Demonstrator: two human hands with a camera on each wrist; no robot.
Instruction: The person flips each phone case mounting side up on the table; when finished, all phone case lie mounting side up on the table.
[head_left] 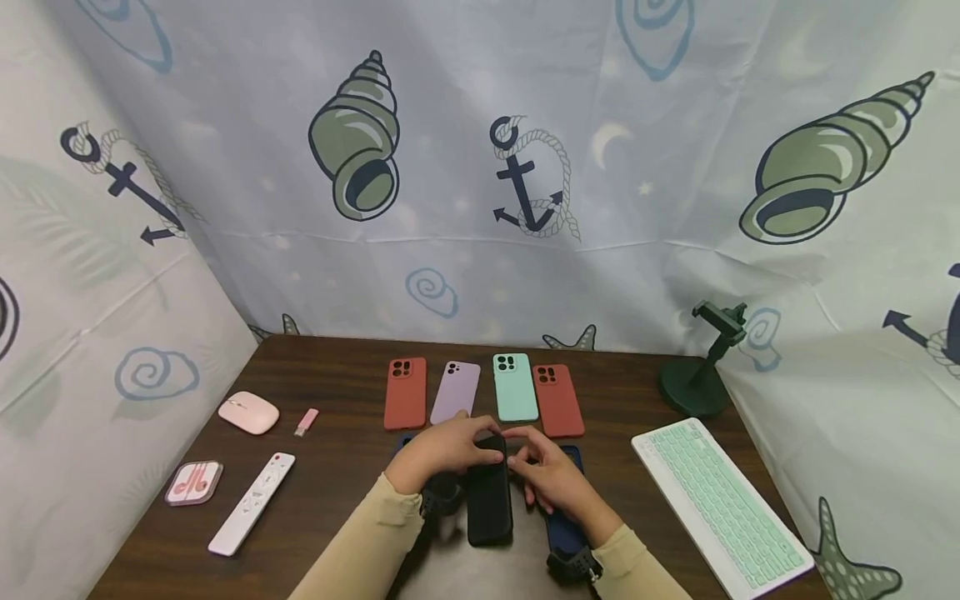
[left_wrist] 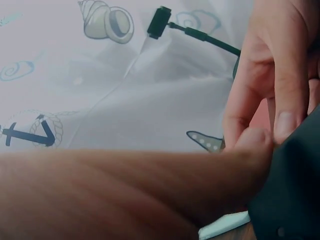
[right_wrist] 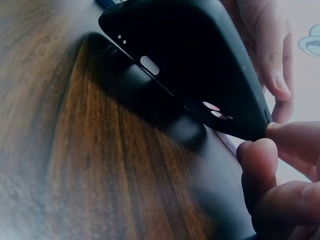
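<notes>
The phone case (head_left: 490, 504) is black. Beyond it are two red cases (head_left: 406, 407), a lilac case (head_left: 455, 390) and a mint case (head_left: 516, 400); right of it, a navy case (head_left: 562, 533) and a white keyboard (head_left: 670, 502) with mint keys (head_left: 723, 500). The tabletop (head_left: 337, 467) under it is wood-grained brown; the backdrop (head_left: 465, 83) behind it, pale with green shells (head_left: 363, 133).

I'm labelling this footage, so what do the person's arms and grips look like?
The left sleeve and right sleeve are plain pale cream and reach about to the wrists. By the cuffs sit a black left wristband and a black right wristband, each with a bulky dark part. The left grip and right grip wear no gloves.
</notes>
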